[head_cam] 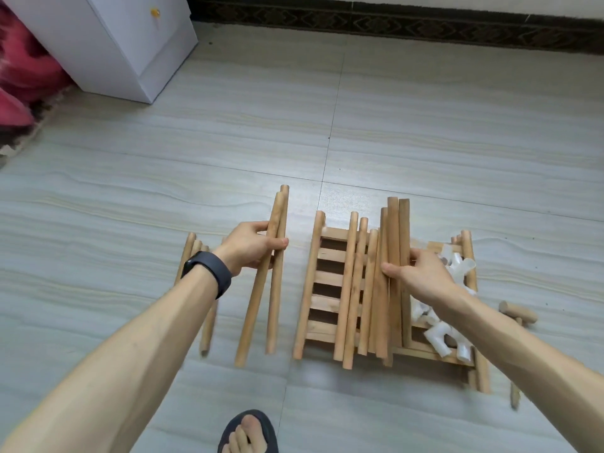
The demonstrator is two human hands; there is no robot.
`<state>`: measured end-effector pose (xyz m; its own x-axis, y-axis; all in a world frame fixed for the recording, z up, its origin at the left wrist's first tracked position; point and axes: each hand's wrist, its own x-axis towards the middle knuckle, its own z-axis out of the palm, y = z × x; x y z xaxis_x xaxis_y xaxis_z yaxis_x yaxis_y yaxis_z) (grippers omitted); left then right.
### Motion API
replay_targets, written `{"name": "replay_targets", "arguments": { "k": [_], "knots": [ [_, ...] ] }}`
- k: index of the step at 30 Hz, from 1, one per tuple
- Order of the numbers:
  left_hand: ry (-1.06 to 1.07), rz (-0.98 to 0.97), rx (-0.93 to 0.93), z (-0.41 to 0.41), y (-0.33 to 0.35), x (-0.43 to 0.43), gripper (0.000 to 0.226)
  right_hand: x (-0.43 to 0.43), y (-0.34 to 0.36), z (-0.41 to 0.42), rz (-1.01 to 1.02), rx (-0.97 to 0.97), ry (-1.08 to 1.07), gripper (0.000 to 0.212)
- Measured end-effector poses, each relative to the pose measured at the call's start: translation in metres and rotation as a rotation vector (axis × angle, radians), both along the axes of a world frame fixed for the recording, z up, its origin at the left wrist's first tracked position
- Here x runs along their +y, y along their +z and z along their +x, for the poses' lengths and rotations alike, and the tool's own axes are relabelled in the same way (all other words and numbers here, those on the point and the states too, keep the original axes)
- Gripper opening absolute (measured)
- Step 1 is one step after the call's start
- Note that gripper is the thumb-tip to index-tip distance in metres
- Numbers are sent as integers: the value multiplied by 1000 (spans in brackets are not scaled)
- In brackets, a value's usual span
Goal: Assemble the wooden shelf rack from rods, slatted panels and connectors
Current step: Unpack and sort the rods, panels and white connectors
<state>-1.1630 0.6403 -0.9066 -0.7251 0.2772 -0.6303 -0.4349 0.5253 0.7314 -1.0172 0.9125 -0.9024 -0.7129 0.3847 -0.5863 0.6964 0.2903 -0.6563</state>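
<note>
Looks like we're sorting by length: left hand (251, 246) grips two rods (274, 305), right hand (423, 273) clutches a bundle (394, 230) over the slatted panel (330, 255).

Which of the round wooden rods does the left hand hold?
The two round wooden rods left of the slatted wooden panel; the left hand curls its fingers round them, while the right hand grips a separate bundle.

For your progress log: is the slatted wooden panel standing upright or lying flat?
Lying flat. The slatted wooden panel rests on the grey tiled floor, with loose round wooden rods lying across it.
</note>
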Motion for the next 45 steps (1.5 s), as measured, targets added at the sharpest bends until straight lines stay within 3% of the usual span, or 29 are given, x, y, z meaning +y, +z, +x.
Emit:
{"name": "replay_targets", "arguments": {
  "k": [3,7,11,15,17,20,24,28,30,33,37,40,45],
  "knots": [
    [80,-91,32,-7,-10,-55,23,-39,16,-10,-72,-5,88,27],
    [157,-279,73,-12,-37,-133,41,-100,18,-25,-250,-25,188,13],
    [215,-418,144,-14,-53,-185,34,-165,-18,-49,-314,-46,164,7],
    [266,-470,184,-13,-76,-203,40,-227,-71,-69,-365,-108,112,18],
    [294,-462,197,-14,-86,-202,37,-250,-95,-78,-381,-126,68,34],
    [338,-422,201,-15,-95,-199,53,-268,-120,-87,-283,-136,81,46],
    [297,-479,174,-2,-101,-200,72,-264,-124,-80,-106,-114,183,34],
    [143,-603,153,29,-103,-184,99,-268,-117,-61,91,-102,302,53],
    [21,-673,135,36,-105,-167,104,-279,-109,-52,59,-75,388,51],
    [-85,-740,104,35,-106,-148,106,-292,-99,-50,-92,-110,472,55],
    [-73,-730,94,28,-102,-143,105,-275,-80,-56,-86,-116,477,45],
    [-127,-716,247,17,-101,-133,106,-237,-56,-51,-64,-19,358,42],
    [-194,-436,449,26,-74,-56,87,-147,-32,-17,70,86,205,21]
  ]
}}
